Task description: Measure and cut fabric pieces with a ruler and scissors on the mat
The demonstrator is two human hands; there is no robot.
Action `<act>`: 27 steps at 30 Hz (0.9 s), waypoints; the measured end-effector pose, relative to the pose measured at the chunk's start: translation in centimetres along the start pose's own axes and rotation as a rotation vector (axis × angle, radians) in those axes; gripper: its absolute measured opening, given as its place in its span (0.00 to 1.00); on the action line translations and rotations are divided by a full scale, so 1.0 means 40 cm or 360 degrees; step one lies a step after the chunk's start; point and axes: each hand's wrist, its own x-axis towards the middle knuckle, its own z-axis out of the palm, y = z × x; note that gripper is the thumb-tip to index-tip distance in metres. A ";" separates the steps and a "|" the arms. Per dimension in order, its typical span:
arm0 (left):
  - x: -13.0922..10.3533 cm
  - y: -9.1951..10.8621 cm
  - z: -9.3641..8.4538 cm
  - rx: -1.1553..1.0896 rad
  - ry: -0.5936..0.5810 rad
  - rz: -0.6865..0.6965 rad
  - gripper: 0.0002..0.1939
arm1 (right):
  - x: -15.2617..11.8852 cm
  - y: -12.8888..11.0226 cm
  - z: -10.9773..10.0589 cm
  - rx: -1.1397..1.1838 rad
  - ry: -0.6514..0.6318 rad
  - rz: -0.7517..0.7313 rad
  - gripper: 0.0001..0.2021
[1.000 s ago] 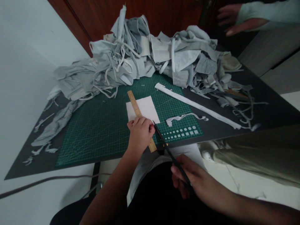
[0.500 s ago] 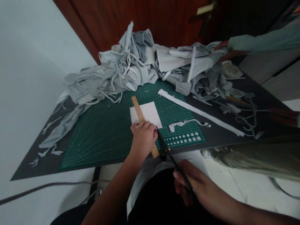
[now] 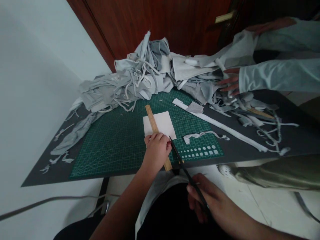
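My left hand (image 3: 157, 150) is closed over a wooden ruler (image 3: 151, 119), its fingers curled at the near edge of a square white cloth piece (image 3: 165, 122). The ruler lies slantwise across that cloth, and one end sticks out below my hand towards the table edge. In my right hand (image 3: 208, 195) is a pair of long dark scissors (image 3: 185, 170), held by the handles. Their tips point up and left, close beside my left fingertips and the cloth's near right corner. Whether the blades touch the cloth I cannot tell.
A green cutting mat (image 3: 107, 143) covers much of the dark table (image 3: 45, 170). Grey and white cloth scraps (image 3: 147, 78) are heaped along the back. A long white strip (image 3: 220, 125) and a crinkled strip (image 3: 200, 134) lie right. Another person's hand (image 3: 231, 81) reaches into the heap.
The other person's arms have come further in, lifting grey cloth at the back right. A small grey scrap now lies across the long white strip. My hands hold nearly the same pose; the view has shifted slightly.
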 end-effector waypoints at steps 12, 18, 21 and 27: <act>0.000 -0.003 0.005 0.0061 0.0069 0.0039 0.04 | 0.010 0.017 -0.001 0.0067 -0.0011 -0.0039 0.30; 0.004 -0.001 -0.005 0.0119 0.0029 0.0080 0.06 | 0.002 0.001 0.000 0.0015 0.0007 0.0002 0.34; 0.006 -0.004 -0.001 0.0111 0.0050 0.0078 0.06 | 0.002 -0.003 0.000 0.0005 0.0008 0.0002 0.35; 0.005 -0.013 0.013 0.0041 0.0124 0.0082 0.05 | 0.009 0.013 0.001 0.0057 0.0014 0.0010 0.34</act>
